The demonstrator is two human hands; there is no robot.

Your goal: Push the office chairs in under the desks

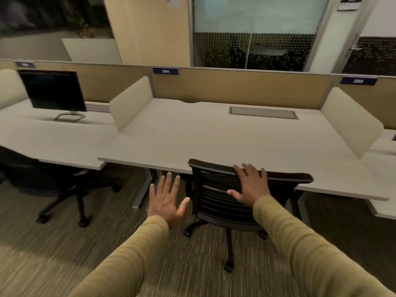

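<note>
Pressing flat w/ right hand (250, 185) on top of black chair (233, 198) backrest: fingers draped over upper rail, thumb spread down onto slatted back, palm against it, not wrapped round anything. Probably laid high on the back so a push goes straight fwd and the wheels roll rather than the seat swivelling. Left hand (167, 200) just beside chair's left edge, fingers splayed wide, holding nothing, hovering over carpet (64, 254), thumb close to backrest's side but apart from it; looks like on its way to the back or ready to steady it, can't tell which. Chair directly ahead of both hands, backrest top level w/ front edge of middle desk (214, 136), seat appears mostly tucked under, base & castors showing below the forearms. Judging from that, push on this one nearly done, maybe a last nudge needed. Chair sits a bit right of desk centre, so back overlaps the edge beyond right hand. Off to far left of left hand, second chair (53, 185), dark and blurred, seems partly under neighbouring desk (53, 138) carrying a monitor (53, 91); how far in, unclear. Dividers (130, 103) standing each side of middle desk, beyond fingertips, desktop bare apart from a cable hatch (263, 112). Sleeves (300, 243) olive knit, both arms stretched fwd, suggesting reach from standing position behind chair.
</note>
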